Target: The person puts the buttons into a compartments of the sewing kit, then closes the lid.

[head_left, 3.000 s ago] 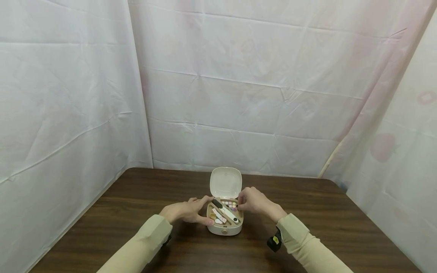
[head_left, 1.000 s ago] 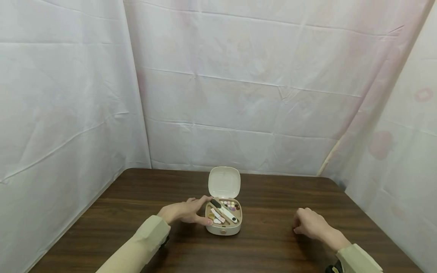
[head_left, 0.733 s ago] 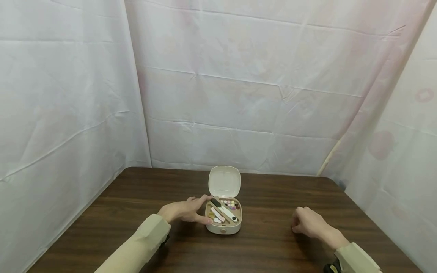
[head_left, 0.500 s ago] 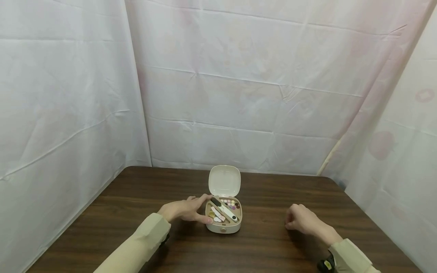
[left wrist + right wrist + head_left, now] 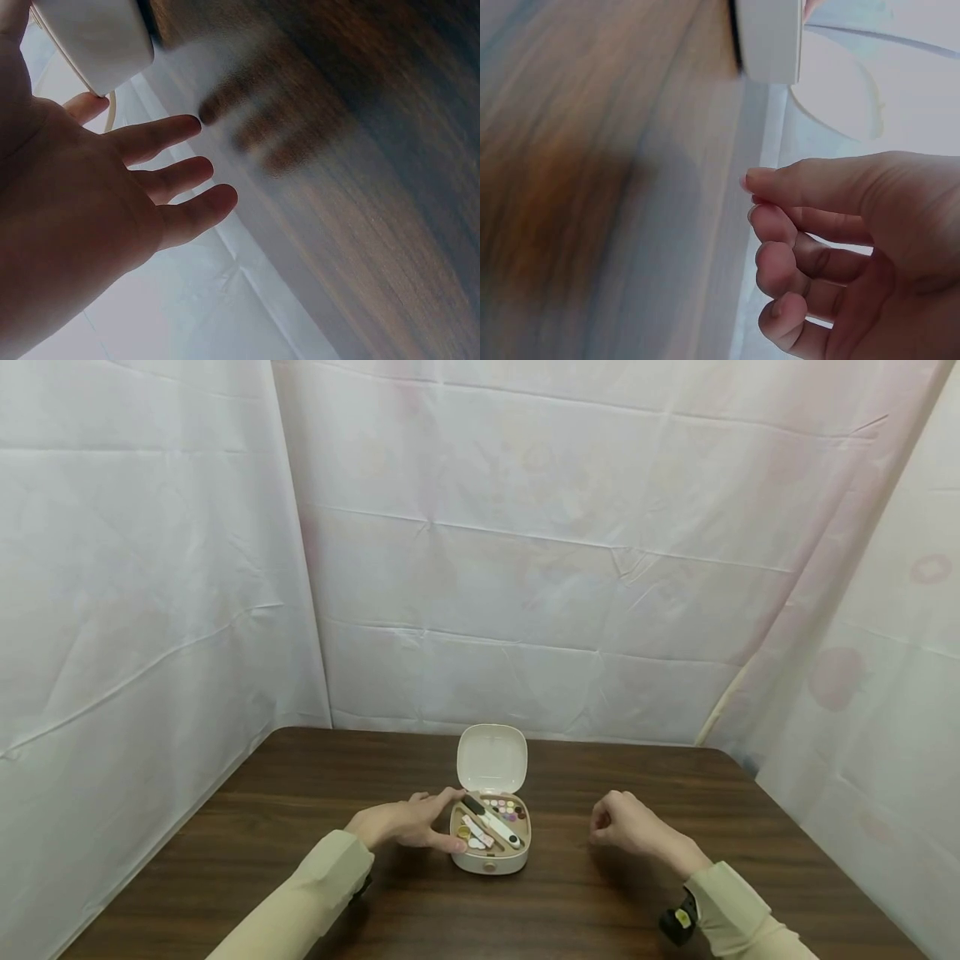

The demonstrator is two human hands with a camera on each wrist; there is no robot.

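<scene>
A small cream plastic case with its lid raised sits at lower centre on the dark wooden counter. The left hand rests against its left side, fingers relaxed. The right hand hovers right of it, fingers curled, holding nothing.

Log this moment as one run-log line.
left hand: steadies open box | right hand: curled, empty, above table | lid: up

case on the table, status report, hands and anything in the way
Left hand steadies the case at its left side, fingers straight. Right hand curled, holding nothing, off to the right above the table. Lid up; nothing between.
</scene>
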